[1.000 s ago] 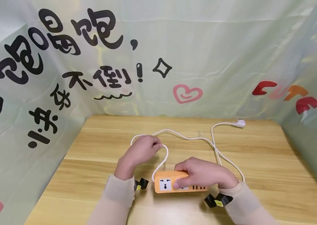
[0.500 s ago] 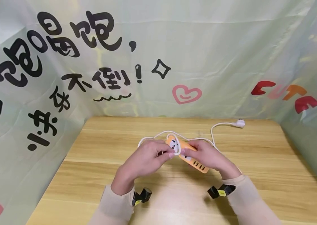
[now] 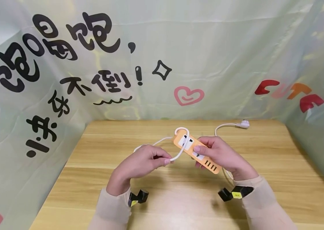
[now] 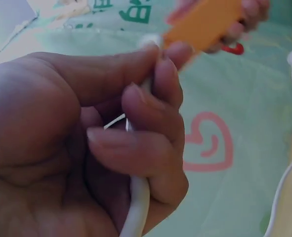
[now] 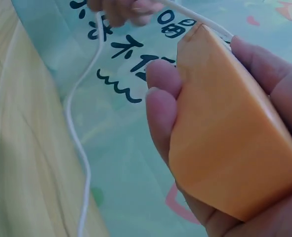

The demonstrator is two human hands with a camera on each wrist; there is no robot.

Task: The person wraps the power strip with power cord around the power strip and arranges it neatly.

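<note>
An orange power strip [image 3: 191, 145] with white sockets and a row of USB ports is held tilted above the table by my right hand [image 3: 222, 156], thumb across its face. In the right wrist view the power strip [image 5: 229, 128] shows its plain end, fingers wrapped round it. My left hand [image 3: 141, 164] pinches the white cord [image 3: 185, 143] between thumb and forefinger, left of the strip. The cord loops from the strip's far end across its sockets to that hand. In the left wrist view the cord [image 4: 138, 202] also runs through the curled fingers.
The cord's white plug [image 3: 244, 124] lies near the table's back right edge. More cord trails on the wooden table [image 3: 93, 188] behind the hands. A printed cloth [image 3: 222, 54] hangs along the back and sides.
My right hand has lifted the power strip off the table and turned it. My left hand has brought the cord over the strip's face, then drawn back a little left and down.
</note>
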